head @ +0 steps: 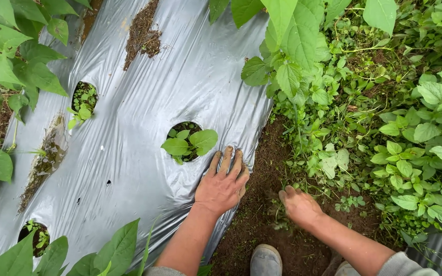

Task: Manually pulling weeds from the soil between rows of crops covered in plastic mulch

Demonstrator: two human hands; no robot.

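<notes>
- Here, a person's left hand (222,184) lies flat on a sheet of silver plastic mulch (144,117) stretched over a garden bed, fingers (226,159) straight and slightly spread, gripping nothing, the palm pressing the film close to its right edge.
- Just beyond those fingertips, a round hole (185,140) cut in the film holds a young seedling (190,143) with broad green leaves.
- The right hand (299,204) sits low on a strip of bare brown soil (262,214) beside the film; it is blurred, knuckles up, fingers curled down toward the earth, and whether they clasp anything cannot be told.
- Both hands are smeared with dirt; the two are near each other but apart, with the film's edge between them.
- A grey shoe (265,259) stands on the soil at the bottom of the frame, between the forearms.
- Two more planting holes open on the left of the film, one upper left (84,97) and one lower left (34,236), each with small green growth.
- A patch of loose soil (141,33) lies on the film near the top.
- Dense weeds (384,128) and creeping plants crowd the ground to the right of the soil strip.
</notes>
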